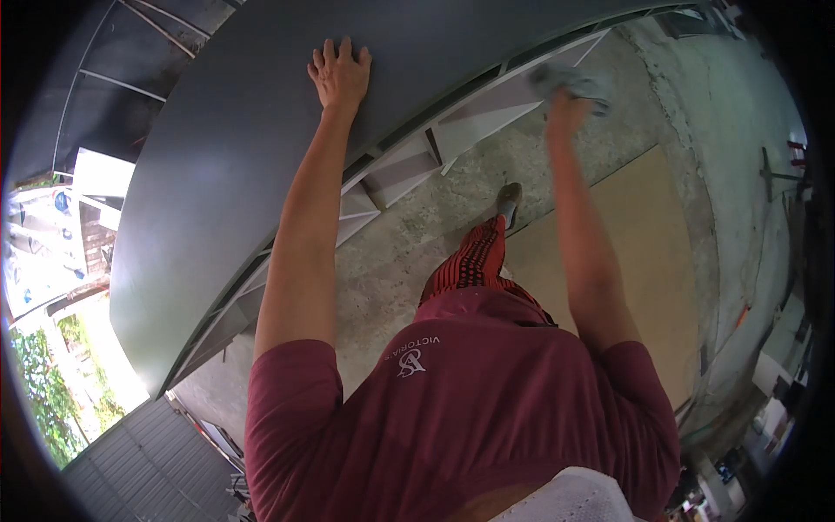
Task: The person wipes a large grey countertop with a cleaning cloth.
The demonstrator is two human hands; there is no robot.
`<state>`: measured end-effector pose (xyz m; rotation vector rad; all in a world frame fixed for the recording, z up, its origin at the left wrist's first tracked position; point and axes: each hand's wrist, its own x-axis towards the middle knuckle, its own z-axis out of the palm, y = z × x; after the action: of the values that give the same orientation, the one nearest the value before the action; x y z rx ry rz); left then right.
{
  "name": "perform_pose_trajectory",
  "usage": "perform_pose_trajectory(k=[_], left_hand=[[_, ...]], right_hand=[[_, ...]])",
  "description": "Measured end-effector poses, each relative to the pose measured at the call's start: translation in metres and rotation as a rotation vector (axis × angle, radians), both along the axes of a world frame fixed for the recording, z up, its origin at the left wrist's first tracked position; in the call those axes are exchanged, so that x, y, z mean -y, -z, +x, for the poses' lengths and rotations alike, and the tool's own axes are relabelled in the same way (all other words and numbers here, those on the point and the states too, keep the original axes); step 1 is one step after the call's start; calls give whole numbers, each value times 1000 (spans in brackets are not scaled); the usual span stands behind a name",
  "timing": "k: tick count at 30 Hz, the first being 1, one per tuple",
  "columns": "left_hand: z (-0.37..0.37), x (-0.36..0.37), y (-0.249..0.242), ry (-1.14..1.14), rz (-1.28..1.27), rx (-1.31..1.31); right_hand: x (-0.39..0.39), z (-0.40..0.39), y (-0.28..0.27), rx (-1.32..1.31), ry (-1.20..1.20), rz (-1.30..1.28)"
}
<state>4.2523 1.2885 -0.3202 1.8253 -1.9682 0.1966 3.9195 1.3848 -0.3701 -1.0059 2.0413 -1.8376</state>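
Resting palm-down on the large dark grey panel (243, 130) – the left hand (341, 78), arm stretched forward, fingers a little spread. Left grip: wide and flat, the hand touching the upper part of the face. Panel is broad with a curved outline as seen through this lens, running from lower left to the top of the view.

Right hand (567, 113) is out past the panel's near edge, to the right. Right grip: closed round a bunched grey cloth (581, 84). Hand and cloth are both motion-blurred; in view the cloth overlaps the pale concrete floor (383, 261) and the end of the white dividers (487, 122). Cannot tell whether it touches the edge or hangs clear of it.

Dividers sit along the panel's near side, forming angled compartments under the dark face. Brown board (644, 226) lies flat on the floor below the right forearm. One shoe (511, 198) of the wearer shows on the concrete – beside the board's edge – below red-and-black patterned trousers (470, 257). Maroon shirt (504, 391) fills the lower middle. Greenery (43, 383) and bright daylight at far left.
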Motion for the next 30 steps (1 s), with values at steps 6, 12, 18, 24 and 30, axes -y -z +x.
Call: perform_pose_trajectory(k=[6, 12, 18, 24, 30], left_hand=[[0, 0, -2, -21, 74, -26], [4, 3, 6, 16, -61, 0], [2, -2, -10, -43, 108, -26], [-4, -13, -16, -45, 3, -48], [-57, -167, -6, 686, -116, -308]], right_hand=[[-119, 221, 8, -264, -1400, 339], [-110, 194, 4, -146, -1282, 194], [-12, 23, -7, 388, -272, -186], [-46, 91, -48, 645, -558, 54], [-79, 144, -53, 1253, -987, 313]])
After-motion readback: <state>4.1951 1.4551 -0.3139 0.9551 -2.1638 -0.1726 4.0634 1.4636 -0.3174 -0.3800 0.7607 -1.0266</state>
